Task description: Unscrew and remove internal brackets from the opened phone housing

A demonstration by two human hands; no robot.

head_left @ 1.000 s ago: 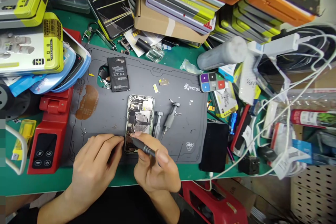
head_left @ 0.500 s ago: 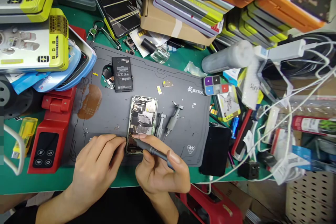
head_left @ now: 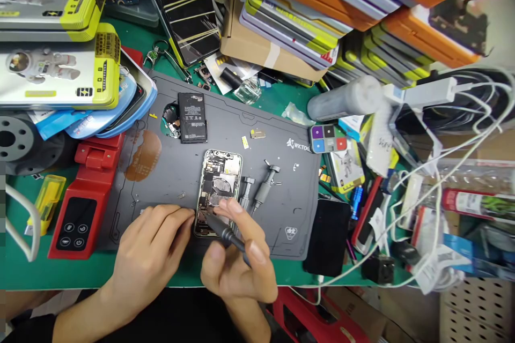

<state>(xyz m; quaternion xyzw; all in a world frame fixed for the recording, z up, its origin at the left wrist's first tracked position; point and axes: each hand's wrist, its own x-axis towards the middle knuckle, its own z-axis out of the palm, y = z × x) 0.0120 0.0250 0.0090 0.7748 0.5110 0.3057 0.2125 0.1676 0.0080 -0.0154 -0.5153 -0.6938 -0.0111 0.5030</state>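
An opened phone (head_left: 221, 174), its inner boards and bare back showing, lies on the grey mat. Against its lower left edge are the curled fingertips of my left hand (head_left: 149, 249); the thumb is mostly hidden. My right hand (head_left: 245, 273) grips a dark screwdriver (head_left: 226, 233) over the lower part of the phone, tilted with its tip toward the inside. The exact tip contact is too small to tell. Two more grey screwdrivers, one nearer (head_left: 247, 192) and one farther right (head_left: 265, 187), lie beside the phone. A black phone battery (head_left: 193, 118) rests farther back.
Stacked boxes (head_left: 56, 80) and a red device (head_left: 76, 220) crowd the left of the mat (head_left: 169, 177). Right of it lie a dark phone (head_left: 328, 236) and tangled white cables (head_left: 390, 220). Small metal parts (head_left: 257, 133) dot the mat; orange-and-yellow cases (head_left: 298, 10) tower behind.
My right hand has shifted a little left, with its fingers regripping and the screwdriver handle angled more steeply. My left hand stays at the phone's edge. The camera view has moved slightly.
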